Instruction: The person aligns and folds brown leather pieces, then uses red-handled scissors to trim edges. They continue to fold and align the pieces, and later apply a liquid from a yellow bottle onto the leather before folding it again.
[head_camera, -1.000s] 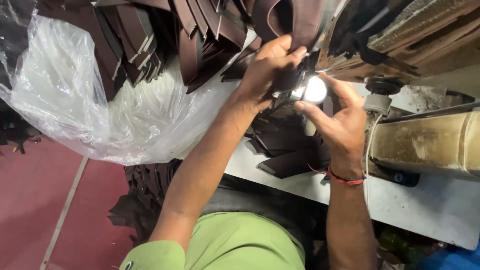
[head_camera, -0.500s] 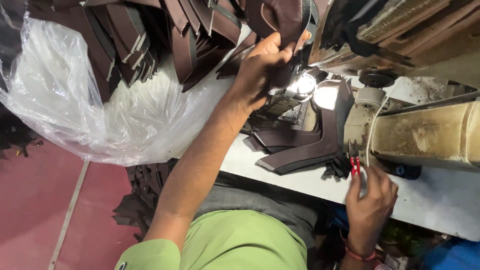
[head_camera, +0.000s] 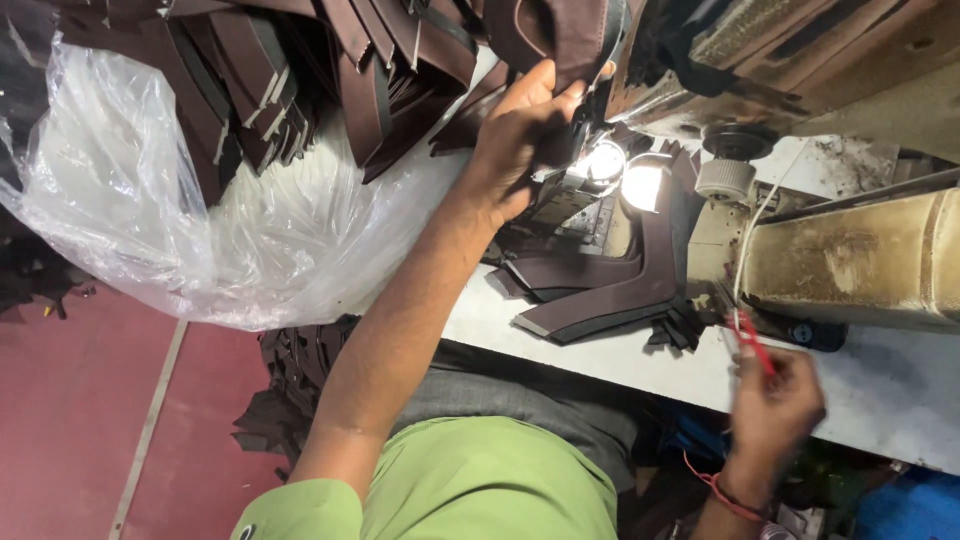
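In the head view, the person's left hand (head_camera: 520, 140) reaches forward and up to a dark brown leather piece (head_camera: 560, 35) hanging near the head of the sewing machine (head_camera: 850, 260). Its fingers (head_camera: 545, 85) are curled together and clamped on the lower edge of that piece, with the thumb side towards the machine's two small bright lamps (head_camera: 625, 175). The left forearm runs back down the frame to a green sleeve (head_camera: 470, 490).

The right hand (head_camera: 775, 410) sits low at the near edge of the white counter (head_camera: 900, 390), just below the machine's worn beige body. It is blurred, but its fingers are closed around a small red-handled snipping tool (head_camera: 750, 340), which points up towards the machine. A red thread band (head_camera: 715, 490) circles the wrist.

On the counter between the two hands lie several cut brown leather pieces (head_camera: 600, 295), angled strips stacked loosely, one with its long arm rising towards the lamps. Small dark offcuts (head_camera: 680, 330) lie just beside them, near the red-handled tool.

To the left, a large clear plastic bag (head_camera: 200, 220) spills over the counter's edge, and above it a heap of folded brown leather parts (head_camera: 300, 70) fills the upper left of the frame. More dark scraps (head_camera: 290, 390) lie on the red floor (head_camera: 70, 420) beneath the bag, beside the person's lap.
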